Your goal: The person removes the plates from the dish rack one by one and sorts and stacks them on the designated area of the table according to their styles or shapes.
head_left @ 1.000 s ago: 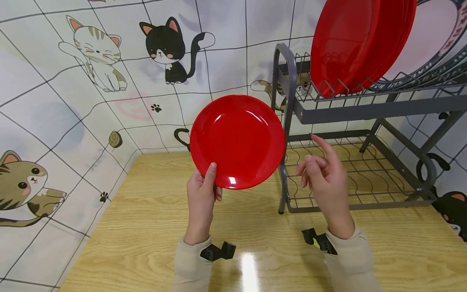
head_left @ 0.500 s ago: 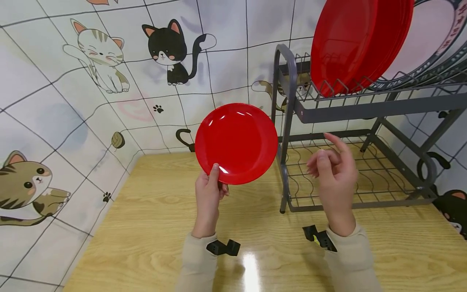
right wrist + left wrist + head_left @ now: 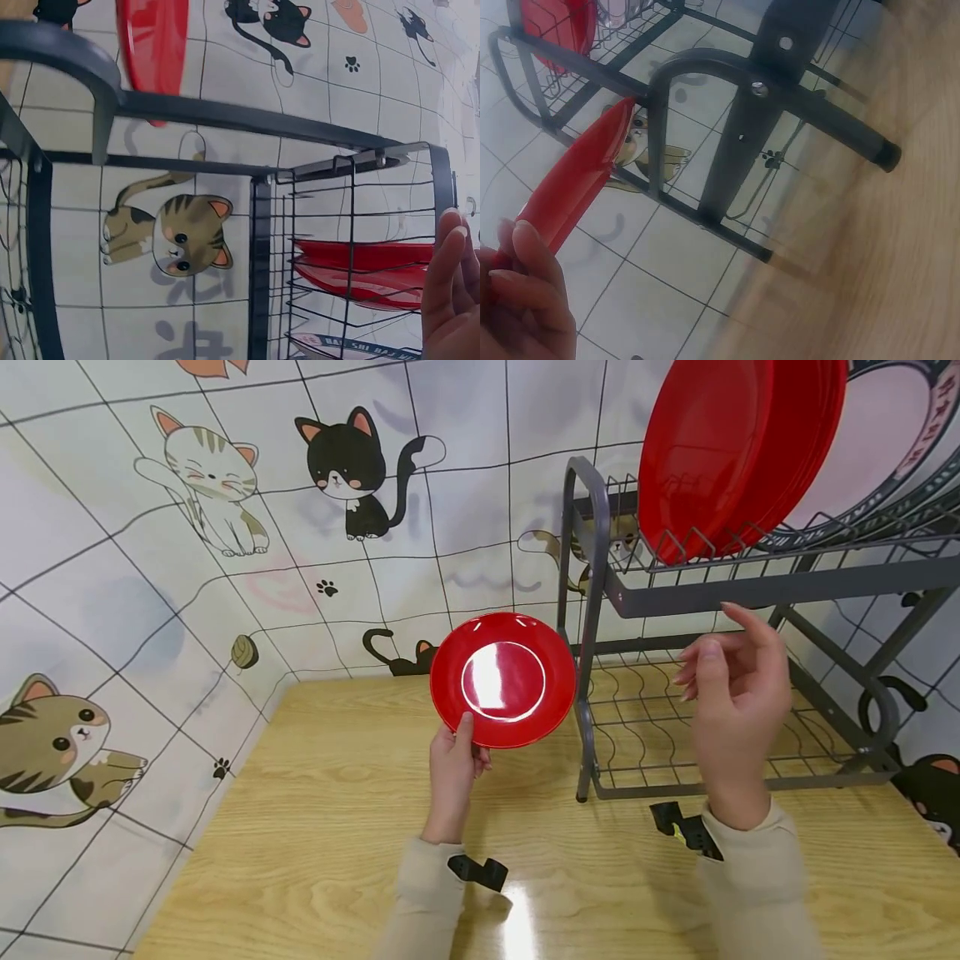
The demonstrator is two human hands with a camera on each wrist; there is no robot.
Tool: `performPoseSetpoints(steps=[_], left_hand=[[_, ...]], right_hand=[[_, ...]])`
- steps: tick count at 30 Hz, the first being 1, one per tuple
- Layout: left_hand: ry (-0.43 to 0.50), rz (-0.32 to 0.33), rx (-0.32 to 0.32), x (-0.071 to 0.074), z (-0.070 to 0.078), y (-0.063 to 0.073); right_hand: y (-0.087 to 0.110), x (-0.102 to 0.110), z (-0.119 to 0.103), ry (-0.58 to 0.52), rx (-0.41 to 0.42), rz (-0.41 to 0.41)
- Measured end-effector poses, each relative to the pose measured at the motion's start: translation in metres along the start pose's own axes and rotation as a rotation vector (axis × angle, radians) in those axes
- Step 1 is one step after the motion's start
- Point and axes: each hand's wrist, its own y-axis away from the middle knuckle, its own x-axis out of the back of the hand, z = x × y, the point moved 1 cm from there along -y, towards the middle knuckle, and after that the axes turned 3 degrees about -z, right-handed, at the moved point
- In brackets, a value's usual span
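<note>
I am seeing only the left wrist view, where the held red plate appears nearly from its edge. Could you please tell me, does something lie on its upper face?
Observer: In the head view, only the thumb of the left hand lies on the held red plate, near its rim.
Operator: Thank you. And the right hand, does it hold something?
Observer: No, it holds nothing.
Operator: Which other plate stands beside the red plates in the dish rack?
Observer: A pale plate with reddish lettering on its rim.
</note>
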Motion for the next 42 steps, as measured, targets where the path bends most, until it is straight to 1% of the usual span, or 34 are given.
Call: performPoseSetpoints(steps=[2, 5, 8, 13, 14, 16, 17, 21, 23, 24, 27, 31, 34, 36, 37, 42], left_hand=[[-0.003, -0.002, 0.006, -0.001, -0.002, 0.0], [-0.009, -0.001, 0.011, -0.001, -0.006, 0.0], [-0.001, -0.009, 0.014, 0.0, -0.01, -0.001], [0.013, -0.033, 0.012, 0.002, -0.017, -0.004], [0.018, -0.038, 0.015, 0.003, -0.019, -0.004], [0.015, -0.046, 0.037, 0.004, -0.016, -0.003], [0.02, -0.048, 0.049, 0.005, -0.017, -0.003], [0.034, -0.047, 0.099, 0.007, -0.026, -0.005], [0.048, -0.05, 0.101, 0.008, -0.037, -0.008], [0.05, -0.053, 0.097, 0.008, -0.04, -0.008], [0.056, -0.062, 0.076, 0.006, -0.046, -0.008], [0.066, -0.055, 0.073, 0.005, -0.054, -0.009], [0.078, -0.049, 0.099, 0.004, -0.059, -0.011], [0.095, -0.039, 0.124, 0.003, -0.063, -0.011], [0.099, -0.035, 0.134, 0.003, -0.064, -0.012], [0.111, -0.032, 0.187, 0.0, -0.073, -0.013]], right_hand=[[-0.007, 0.002, -0.002, 0.039, 0.013, 0.02], [-0.015, 0.006, -0.004, 0.08, 0.027, 0.026], [-0.025, 0.01, -0.007, 0.149, 0.044, 0.01], [-0.044, 0.018, -0.015, 0.309, 0.073, -0.015], [-0.048, 0.019, -0.017, 0.332, 0.081, -0.017], [-0.055, 0.021, -0.021, 0.372, 0.102, -0.028], [-0.058, 0.022, -0.022, 0.394, 0.115, -0.033], [-0.069, 0.024, -0.028, 0.48, 0.18, -0.073], [-0.075, 0.025, -0.03, 0.522, 0.204, -0.089], [-0.078, 0.025, -0.031, 0.539, 0.21, -0.094], [-0.086, 0.025, -0.032, 0.571, 0.208, -0.104], [-0.092, 0.025, -0.032, 0.601, 0.211, -0.115], [-0.096, 0.024, -0.033, 0.63, 0.203, -0.123], [-0.099, 0.022, -0.035, 0.635, 0.194, -0.133], [-0.1, 0.021, -0.036, 0.627, 0.174, -0.133], [-0.107, 0.018, -0.041, 0.641, 0.165, -0.156]])
